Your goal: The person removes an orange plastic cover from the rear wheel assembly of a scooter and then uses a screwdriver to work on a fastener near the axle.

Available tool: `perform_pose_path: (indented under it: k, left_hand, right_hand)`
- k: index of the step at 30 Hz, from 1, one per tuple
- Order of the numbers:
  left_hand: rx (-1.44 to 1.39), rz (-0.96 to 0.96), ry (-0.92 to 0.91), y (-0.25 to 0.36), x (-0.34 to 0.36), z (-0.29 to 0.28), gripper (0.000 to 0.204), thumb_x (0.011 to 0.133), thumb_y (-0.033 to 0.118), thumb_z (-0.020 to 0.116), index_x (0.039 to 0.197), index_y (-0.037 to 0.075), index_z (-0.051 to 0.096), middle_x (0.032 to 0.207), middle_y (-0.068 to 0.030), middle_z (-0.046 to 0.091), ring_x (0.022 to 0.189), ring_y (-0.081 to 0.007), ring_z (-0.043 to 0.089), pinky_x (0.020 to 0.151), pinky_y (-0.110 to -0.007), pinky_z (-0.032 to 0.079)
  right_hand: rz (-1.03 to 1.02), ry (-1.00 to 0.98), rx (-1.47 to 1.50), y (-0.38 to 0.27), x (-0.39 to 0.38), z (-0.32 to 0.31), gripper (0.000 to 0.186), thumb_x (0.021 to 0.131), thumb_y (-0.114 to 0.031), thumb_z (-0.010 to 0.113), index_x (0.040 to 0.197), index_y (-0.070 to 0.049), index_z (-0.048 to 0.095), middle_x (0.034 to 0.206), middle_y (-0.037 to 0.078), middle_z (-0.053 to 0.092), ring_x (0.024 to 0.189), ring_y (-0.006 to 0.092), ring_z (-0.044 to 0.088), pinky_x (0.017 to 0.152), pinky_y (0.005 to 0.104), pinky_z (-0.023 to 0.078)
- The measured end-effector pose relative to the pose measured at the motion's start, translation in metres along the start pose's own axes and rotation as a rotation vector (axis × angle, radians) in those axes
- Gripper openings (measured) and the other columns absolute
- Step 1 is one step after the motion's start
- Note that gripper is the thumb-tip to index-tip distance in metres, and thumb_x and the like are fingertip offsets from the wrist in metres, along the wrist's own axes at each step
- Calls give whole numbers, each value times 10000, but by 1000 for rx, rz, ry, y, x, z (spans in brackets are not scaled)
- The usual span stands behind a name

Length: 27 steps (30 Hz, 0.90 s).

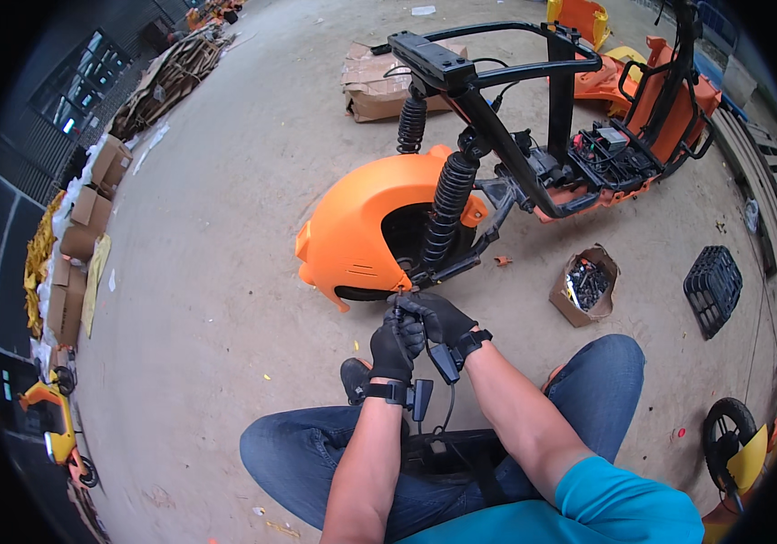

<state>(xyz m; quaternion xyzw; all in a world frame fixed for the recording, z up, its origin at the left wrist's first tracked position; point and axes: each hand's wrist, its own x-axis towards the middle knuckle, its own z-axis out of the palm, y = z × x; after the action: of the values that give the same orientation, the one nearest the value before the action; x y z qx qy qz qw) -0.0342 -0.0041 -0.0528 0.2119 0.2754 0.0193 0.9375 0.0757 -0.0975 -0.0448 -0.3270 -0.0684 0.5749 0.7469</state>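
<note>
Just ahead of the fingertips, I have the orange rear fender (352, 218), its lower corner meeting the bunched fingers of both black-gloved hands. My left hand (396, 349) sits slightly nearer to me and below; my right hand (434, 317) presses in beside it from the right, the two touching or nearly so. All the fingers are bent inward, but dark glove merges with dark glove, and I cannot tell whether either set is clamped on anything. Beyond the fingers and to their right, a black coil shock absorber (450, 208) rises to the bare black scooter frame (506, 136). Well to the right of the fingers stands an open cardboard box (572, 308) of small parts, with a black crate (713, 288) farther out. Behind the fingers, each wrist carries a strapped-on dark device (445, 363).
</note>
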Motion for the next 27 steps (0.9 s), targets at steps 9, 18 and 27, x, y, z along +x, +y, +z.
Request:
perform_pose_path:
  k: [9, 18, 27]
  left_hand:
    - [670, 316, 451, -8, -12, 34, 247, 948, 271, 567, 869, 45, 625, 693, -19, 607, 533, -93, 551, 476, -195, 434]
    - [374, 168, 404, -5, -8, 26, 284, 987, 301, 489, 957, 47, 613, 715, -22, 611, 529, -106, 530, 482, -212, 429]
    - [496, 278, 416, -6, -16, 41, 320, 974, 384, 490, 906, 83, 577, 646, 2, 525, 489, -89, 442, 443, -217, 353]
  right_hand:
    - [-24, 111, -54, 16, 12, -16, 116, 927, -177, 622, 953, -68, 648, 834, -13, 641, 699, 60, 576, 650, 203, 464]
    - [15, 0, 69, 3, 2, -6, 209, 939, -212, 606, 1055, -39, 633, 909, 23, 651, 776, 98, 613, 701, 205, 481]
    - [-183, 13, -66, 27, 18, -25, 143, 931, -148, 596, 1014, -43, 646, 929, -2, 655, 836, 74, 599, 762, 214, 478]
